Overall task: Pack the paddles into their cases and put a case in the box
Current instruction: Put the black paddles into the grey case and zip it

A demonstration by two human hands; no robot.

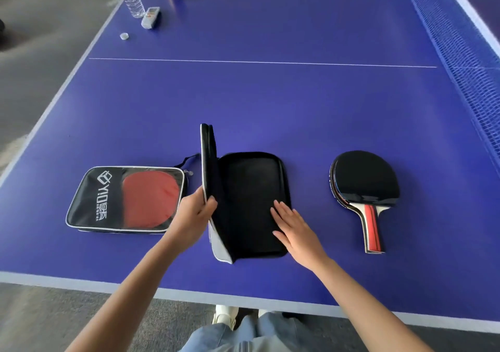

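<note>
Lying (open) under R hand (pixel 296 227): case (pixel 249 189)

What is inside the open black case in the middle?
The open case shows only its bare black lining; no paddle is in it. The right hand lies flat on the lining and covers a small part. The left hand holds the lid up.
</note>
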